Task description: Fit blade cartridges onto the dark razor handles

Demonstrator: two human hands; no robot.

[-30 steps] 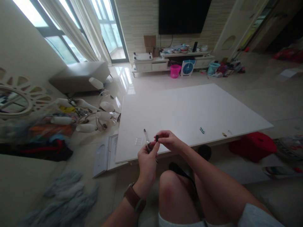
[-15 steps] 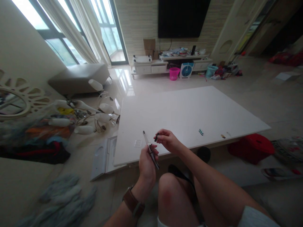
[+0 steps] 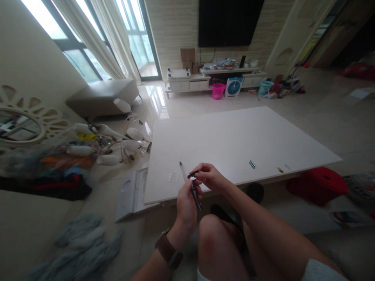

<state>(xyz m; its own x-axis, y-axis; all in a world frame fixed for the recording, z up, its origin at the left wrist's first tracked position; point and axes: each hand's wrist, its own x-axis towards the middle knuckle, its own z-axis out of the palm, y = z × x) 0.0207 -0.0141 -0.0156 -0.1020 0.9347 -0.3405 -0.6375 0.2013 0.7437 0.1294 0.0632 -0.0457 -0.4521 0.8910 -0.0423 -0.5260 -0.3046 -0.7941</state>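
Note:
My left hand is closed around a slim dark handle with a small whitish end pointing up; its exact kind cannot be made out. Between the fingertips of my right hand is a small black piece, pinched right at that whitish end. Whether the two parts touch is unclear. Just beyond my left fingers a thin pale stick with a black tip appears to lie on the white table. Beside it is a small clear plastic piece. Green batteries lie to the right.
A small brown item is near the table's front edge. A red stool stands by the right end. At the left are a chandelier with white shades and an open white box. My knees are below the front edge.
My right hand has brought the black piece left and down onto the top of the handle in my left hand. The view has shifted slightly; the things on the table lie as before.

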